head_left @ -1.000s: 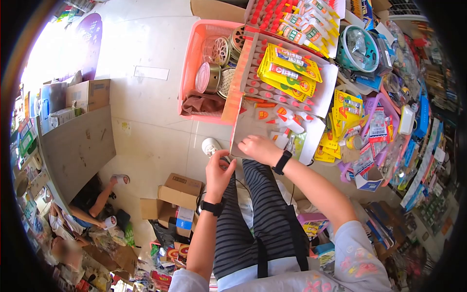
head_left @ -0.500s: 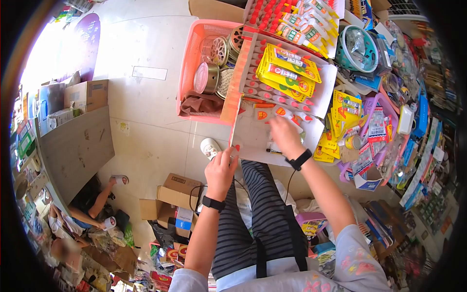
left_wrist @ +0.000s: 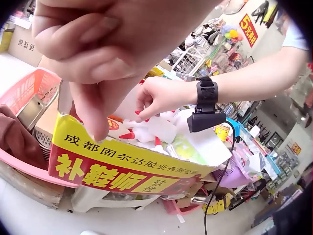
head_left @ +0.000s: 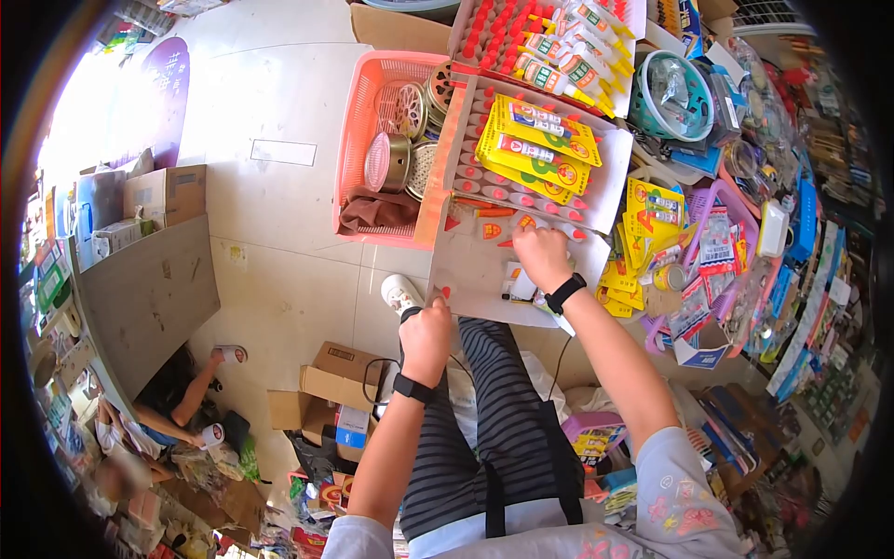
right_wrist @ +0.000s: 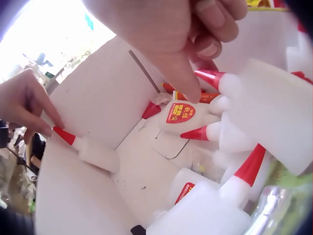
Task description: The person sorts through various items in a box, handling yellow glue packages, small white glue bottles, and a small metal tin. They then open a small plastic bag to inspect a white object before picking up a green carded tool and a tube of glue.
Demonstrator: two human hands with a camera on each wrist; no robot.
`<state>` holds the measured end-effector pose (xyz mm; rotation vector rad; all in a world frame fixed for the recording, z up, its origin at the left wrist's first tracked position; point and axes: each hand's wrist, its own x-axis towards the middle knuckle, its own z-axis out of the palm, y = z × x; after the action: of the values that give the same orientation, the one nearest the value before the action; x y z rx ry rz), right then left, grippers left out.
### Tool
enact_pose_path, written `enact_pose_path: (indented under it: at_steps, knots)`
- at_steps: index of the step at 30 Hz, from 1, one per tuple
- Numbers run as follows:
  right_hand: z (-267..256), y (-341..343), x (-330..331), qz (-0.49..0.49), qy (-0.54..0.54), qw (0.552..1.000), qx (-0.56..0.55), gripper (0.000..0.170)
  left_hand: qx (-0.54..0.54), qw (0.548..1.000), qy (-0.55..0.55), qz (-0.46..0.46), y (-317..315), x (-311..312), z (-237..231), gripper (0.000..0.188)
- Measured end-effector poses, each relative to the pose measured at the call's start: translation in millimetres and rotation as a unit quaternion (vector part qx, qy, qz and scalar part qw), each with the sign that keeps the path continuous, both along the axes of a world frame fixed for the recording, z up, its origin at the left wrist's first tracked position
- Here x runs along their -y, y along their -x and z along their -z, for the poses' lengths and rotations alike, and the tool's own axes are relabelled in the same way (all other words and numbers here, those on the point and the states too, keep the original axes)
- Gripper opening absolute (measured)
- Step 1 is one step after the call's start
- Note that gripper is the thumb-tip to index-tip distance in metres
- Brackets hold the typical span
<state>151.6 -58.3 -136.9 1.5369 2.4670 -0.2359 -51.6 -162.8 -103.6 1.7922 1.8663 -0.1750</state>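
Free strip on box floor point(right_wrist: 129, 169) between lone bottle point(right_wrist: 98, 152) and clustered bottles point(right_wrist: 269, 117); cardboard walls point(right_wrist: 93, 107) bar sides.

Two hands point(head_left: 426, 343) are working, two black wristbands point(head_left: 414, 388) are showing, three cartons point(head_left: 475, 265) are standing in line — one is holding at least five red-tipped bottles point(right_wrist: 274, 112), one teal basket point(head_left: 700, 88) is sitting nearby

Place: shop | shown by: price sign point(left_wrist: 248, 29) — carded tubes point(head_left: 529, 149) — bottles point(right_wrist: 276, 115) boxed in bulk

About the white-lined carton point(head_left: 470, 261) in the head view, yellow cards point(head_left: 542, 160) are showing at twelve o'clock, a pink basket point(head_left: 358, 121) between ten and eleven, and grey, black-striped trousers point(head_left: 521, 410) at six; within it, white bottles point(right_wrist: 266, 112) are bearing red caps point(right_wrist: 250, 167).
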Motion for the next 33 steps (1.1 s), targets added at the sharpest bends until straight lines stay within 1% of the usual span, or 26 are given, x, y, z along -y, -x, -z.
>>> enact_pose_path:
  at_steps: [2, 3, 4, 6, 7, 10, 11, 14, 17, 20, 21, 23, 27, 30, 33]
  knots:
    - [-1.2, -3.5, 0.6, 0.019, 0.022, 0.999, -0.021, 0.006, -0.004, 1.000, -0.026, 0.006, 1.9, -2.9, -7.7, 0.010]
    - [-2.0, -5.4, 1.3, 0.028, 0.034, 0.999, -0.032, 0.006, 0.000, 0.999, -0.033, 0.008, 2.8, -2.1, -7.1, 0.011]
    - [-12.9, -5.9, 1.2, 0.047, 0.034, 0.996, -0.074, 0.004, 0.004, 0.999, -0.039, 0.010, 2.9, -1.4, -5.8, 0.012]
    - [-47.1, -10.2, 3.0, 0.083, 0.036, 0.984, -0.155, 0.006, 0.009, 0.999, -0.047, 0.013, 0.9, -1.8, -5.2, 0.013]
    - [-66.9, -9.8, 1.3, 0.118, 0.065, 0.971, -0.199, 0.011, 0.009, 0.999, -0.047, 0.014, -1.2, -2.3, -5.9, 0.013]
    - [-87.6, -16.4, 1.5, 0.207, 0.120, 0.908, -0.345, 0.008, 0.016, 0.997, -0.070, 0.012, -2.4, -2.4, -4.2, 0.014]
    - [-91.5, -17.3, 1.5, 0.232, 0.153, 0.887, -0.369, 0.010, 0.018, 0.997, -0.080, 0.010, -2.3, -2.2, -2.6, 0.015]
    - [-91.4, -14.9, -0.3, 0.264, 0.224, 0.840, -0.418, 0.009, 0.004, 0.995, -0.095, 0.008, 1.8, 1.1, 4.3, 0.016]
    - [-80.6, -10.7, -0.2, 0.237, 0.240, 0.834, -0.436, 0.009, 0.006, 0.993, -0.116, 0.002, 3.1, -0.7, 4.8, 0.017]
    - [-62.7, -0.4, 6.1, 0.133, 0.179, 0.892, -0.394, 0.009, 0.003, 0.994, -0.107, -0.001, 0.9, -2.2, 1.4, 0.016]
    - [-57.8, 5.6, 9.6, 0.111, 0.194, 0.894, -0.388, 0.008, 0.010, 0.995, -0.099, -0.014, -0.4, -1.1, 1.7, 0.014]
    - [-45.5, 21.1, 18.5, 0.053, 0.182, 0.912, -0.364, 0.007, 0.024, 0.995, -0.084, -0.039, -2.6, 1.4, 3.4, 0.012]
    - [-23.0, 50.9, 35.4, -0.072, 0.142, 0.940, -0.302, 0.005, 0.016, 0.996, -0.075, -0.041, -5.4, 3.4, 6.1, 0.012]
    - [-11.6, 66.1, 42.8, -0.088, 0.148, 0.948, -0.267, 0.004, 0.004, 0.997, -0.061, -0.047, -5.2, 3.2, 8.2, 0.013]
    - [-3.3, 70.1, 44.6, -0.066, 0.158, 0.943, -0.286, 0.004, 0.002, 0.997, -0.060, -0.055, -3.6, 3.5, 11.3, 0.014]
